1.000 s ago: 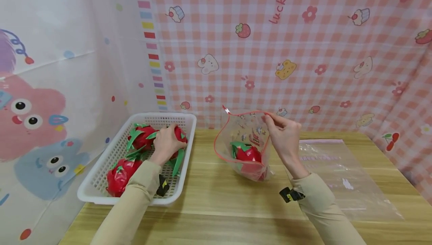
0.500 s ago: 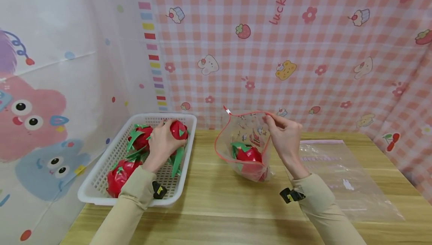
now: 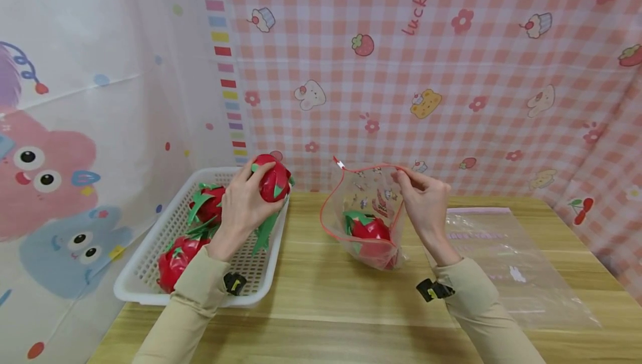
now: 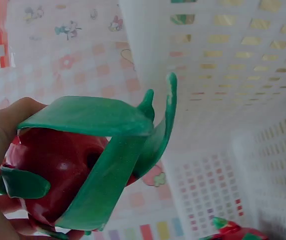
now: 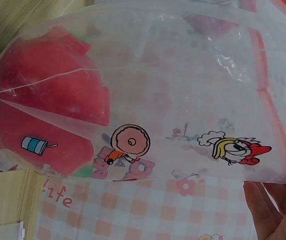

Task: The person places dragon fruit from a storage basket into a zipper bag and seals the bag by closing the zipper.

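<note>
My left hand (image 3: 243,202) grips a red toy dragon fruit (image 3: 275,181) with green leaves, held above the right rear part of a white plastic basket (image 3: 120,289). In the left wrist view the fruit's long green leaves (image 4: 90,115) stick out beyond the fingers. My right hand (image 3: 426,205) pinches the red-edged rim of a clear printed zip bag (image 3: 333,202), whose mouth gapes. Inside that bag lies another dragon fruit (image 3: 370,229); through the film in the right wrist view its red body (image 5: 53,100) shows at the bottom end.
Two more dragon fruits, one at the back (image 3: 208,202) and one at the front (image 3: 178,261), lie in the basket. A flat clear bag (image 3: 516,275) lies on the wooden table (image 3: 321,319) at right. A checked cloth (image 3: 401,85) hangs behind.
The left hand has lifted a dragon fruit up out of the basket's right rear part. The right hand and the bag it holds have stayed in place.
</note>
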`<state>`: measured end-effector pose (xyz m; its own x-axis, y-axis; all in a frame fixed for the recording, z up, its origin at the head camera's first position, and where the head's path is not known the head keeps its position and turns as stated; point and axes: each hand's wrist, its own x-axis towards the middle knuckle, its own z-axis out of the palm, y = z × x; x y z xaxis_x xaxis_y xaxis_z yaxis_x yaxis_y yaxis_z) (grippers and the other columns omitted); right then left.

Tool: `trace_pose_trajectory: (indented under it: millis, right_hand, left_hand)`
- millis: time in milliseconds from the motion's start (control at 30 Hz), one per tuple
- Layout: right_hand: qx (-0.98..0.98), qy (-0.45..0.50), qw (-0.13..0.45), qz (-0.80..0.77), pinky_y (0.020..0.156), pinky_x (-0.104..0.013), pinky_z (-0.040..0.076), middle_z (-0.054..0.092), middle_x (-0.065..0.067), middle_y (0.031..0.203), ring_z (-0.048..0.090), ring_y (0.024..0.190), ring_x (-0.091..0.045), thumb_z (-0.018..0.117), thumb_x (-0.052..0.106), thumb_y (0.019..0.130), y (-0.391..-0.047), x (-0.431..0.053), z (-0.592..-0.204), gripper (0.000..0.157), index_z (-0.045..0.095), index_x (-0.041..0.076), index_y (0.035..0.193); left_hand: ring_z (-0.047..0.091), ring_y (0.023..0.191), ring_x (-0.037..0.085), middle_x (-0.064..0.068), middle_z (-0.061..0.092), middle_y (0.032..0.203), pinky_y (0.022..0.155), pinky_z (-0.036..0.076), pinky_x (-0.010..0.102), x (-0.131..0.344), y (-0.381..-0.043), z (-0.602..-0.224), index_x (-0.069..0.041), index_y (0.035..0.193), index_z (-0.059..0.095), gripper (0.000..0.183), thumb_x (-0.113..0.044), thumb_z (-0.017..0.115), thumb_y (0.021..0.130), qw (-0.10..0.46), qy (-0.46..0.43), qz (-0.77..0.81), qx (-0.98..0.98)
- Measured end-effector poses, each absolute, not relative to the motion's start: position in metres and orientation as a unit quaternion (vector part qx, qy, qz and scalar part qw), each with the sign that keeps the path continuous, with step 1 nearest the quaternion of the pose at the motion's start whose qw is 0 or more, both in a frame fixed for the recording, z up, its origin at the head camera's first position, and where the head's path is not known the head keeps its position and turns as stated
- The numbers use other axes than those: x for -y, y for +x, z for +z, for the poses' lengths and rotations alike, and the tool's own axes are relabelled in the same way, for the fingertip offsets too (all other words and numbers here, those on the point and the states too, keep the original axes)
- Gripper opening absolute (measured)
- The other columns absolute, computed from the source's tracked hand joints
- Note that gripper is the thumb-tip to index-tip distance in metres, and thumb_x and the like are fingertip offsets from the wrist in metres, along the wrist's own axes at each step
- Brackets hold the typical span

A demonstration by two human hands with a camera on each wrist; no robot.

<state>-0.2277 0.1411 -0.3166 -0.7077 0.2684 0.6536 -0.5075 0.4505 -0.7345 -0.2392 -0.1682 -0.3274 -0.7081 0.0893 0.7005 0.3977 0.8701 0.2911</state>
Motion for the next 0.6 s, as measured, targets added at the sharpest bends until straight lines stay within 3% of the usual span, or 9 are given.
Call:
trace_pose_trajectory:
  millis: [267, 600]
  right_hand:
    - [0.767, 0.081, 0.375, 0.515, 0.044, -0.01, 0.038, 0.074, -0.015, 0.087, 0.062, 0.07, 0.016, 0.061, 0.018, 0.092, -0.228, -0.141, -0.316, 0.022, 0.075, 0.004, 0.099]
    - [0.765, 0.079, 0.37, 0.521, 0.051, -0.008, 0.043, 0.075, -0.015, 0.088, 0.062, 0.072, 0.016, 0.06, 0.018, 0.092, -0.229, -0.139, -0.316, 0.022, 0.075, 0.004, 0.1]
  left_hand:
    - [0.048, 0.126, 0.042, 0.018, 0.049, 0.141, 0.08, 0.054, 0.055, 0.162, -0.23, -0.314, -0.016, 0.125, 0.061, 0.067, -0.025, 0.085, 0.064, 0.413, -0.198, -0.167, 0.873]
    - [0.047, 0.128, 0.04, 0.018, 0.048, 0.142, 0.087, 0.051, 0.056, 0.145, -0.207, -0.292, -0.019, 0.126, 0.06, 0.066, -0.025, 0.084, 0.065, 0.439, -0.253, -0.162, 0.847]
